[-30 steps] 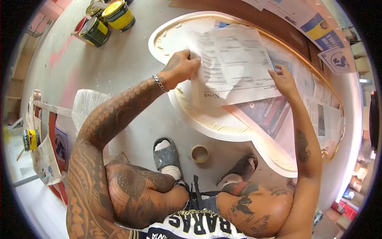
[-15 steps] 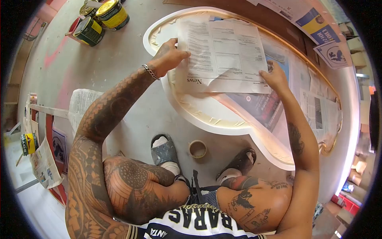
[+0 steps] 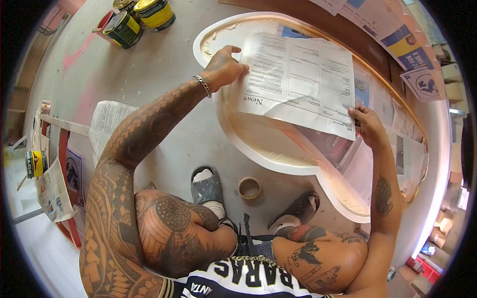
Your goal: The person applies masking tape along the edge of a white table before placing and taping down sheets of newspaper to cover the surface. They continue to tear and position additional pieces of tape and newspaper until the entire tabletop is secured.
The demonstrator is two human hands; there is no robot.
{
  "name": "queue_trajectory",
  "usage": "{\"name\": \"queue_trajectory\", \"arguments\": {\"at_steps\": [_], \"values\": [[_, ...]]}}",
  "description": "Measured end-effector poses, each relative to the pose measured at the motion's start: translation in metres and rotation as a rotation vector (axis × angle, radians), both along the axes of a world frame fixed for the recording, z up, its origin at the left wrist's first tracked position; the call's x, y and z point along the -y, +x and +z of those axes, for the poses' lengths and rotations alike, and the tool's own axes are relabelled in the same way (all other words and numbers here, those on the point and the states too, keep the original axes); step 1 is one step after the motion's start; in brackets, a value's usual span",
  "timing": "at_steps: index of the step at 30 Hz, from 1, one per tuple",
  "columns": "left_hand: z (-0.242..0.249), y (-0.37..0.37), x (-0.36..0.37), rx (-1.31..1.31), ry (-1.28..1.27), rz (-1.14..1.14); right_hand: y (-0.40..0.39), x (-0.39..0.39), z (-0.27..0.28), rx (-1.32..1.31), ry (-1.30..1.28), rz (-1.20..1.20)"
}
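Note:
A printed newspaper sheet (image 3: 303,82), its "News" heading upside down to me, is stretched between my hands over a white curved-edge panel (image 3: 278,160). My left hand (image 3: 223,68), wearing a chain bracelet, has thumb and fingers at the sheet's left edge. At the lower right corner, my right hand (image 3: 366,124) pinches the paper between thumb and fingers. Creased cream masking tape (image 3: 238,136) runs along the inside of the panel's rim. Other newspaper pages (image 3: 400,151) lie over the panel's right part, and the held sheet hides some of its middle.
A tape roll (image 3: 249,188) lies on the floor between my sandalled feet. Paint cans (image 3: 124,30) stand at the upper left. Left of my arm are a loose newspaper (image 3: 107,121) and a red frame (image 3: 63,149). Brown cardboard (image 3: 367,47) borders the panel's far side.
The newspaper sheet has shifted right, with its right side swung down toward me. My right hand moved right and down with its corner; my left hand moved slightly right.

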State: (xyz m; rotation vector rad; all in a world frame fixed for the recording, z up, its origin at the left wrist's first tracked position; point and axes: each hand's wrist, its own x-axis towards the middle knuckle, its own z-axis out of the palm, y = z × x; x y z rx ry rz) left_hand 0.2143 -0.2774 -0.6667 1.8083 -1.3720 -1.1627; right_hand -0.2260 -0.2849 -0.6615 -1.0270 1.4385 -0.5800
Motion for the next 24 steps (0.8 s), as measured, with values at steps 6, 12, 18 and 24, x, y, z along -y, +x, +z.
{"name": "queue_trajectory", "arguments": {"at_steps": [6, 12, 18, 24], "values": [[-0.008, -0.001, 0.024, 0.029, -0.087, -0.024, 0.007, -0.003, 0.000, 0.020, 0.000, -0.067], [-0.002, 0.001, 0.030, -0.032, -0.006, -0.043, 0.007, -0.004, -0.007, 0.001, 0.004, -0.055], [-0.023, 0.008, 0.042, 0.062, -0.162, -0.061, 0.019, -0.008, -0.020, -0.005, 0.009, -0.178], [-0.026, 0.008, 0.044, 0.092, -0.144, -0.048, 0.021, -0.008, -0.017, -0.049, 0.043, -0.117]]}}
